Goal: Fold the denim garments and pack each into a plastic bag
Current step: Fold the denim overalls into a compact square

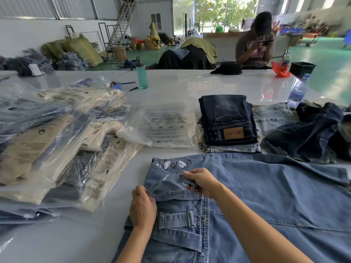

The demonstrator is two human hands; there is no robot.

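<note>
A light blue denim overall garment (266, 190) lies spread flat on the white table (190, 86) right in front of me. My left hand (142, 207) pinches a denim strap near the garment's left edge. My right hand (202, 182) grips the same strap's other end at a metal clip, just below the buttoned waistband. An empty printed plastic bag (167, 126) lies flat beyond the garment. A stack of folded jeans (228, 120), dark pair on top, stands to the right of that bag.
Packed bags of cream and denim garments (53, 145) pile up at the left. Loose dark denim (313, 133) heaps at the right by a water bottle (297, 92). A teal bottle (141, 74) and pens stand farther back. A person (254, 42) sits across the table.
</note>
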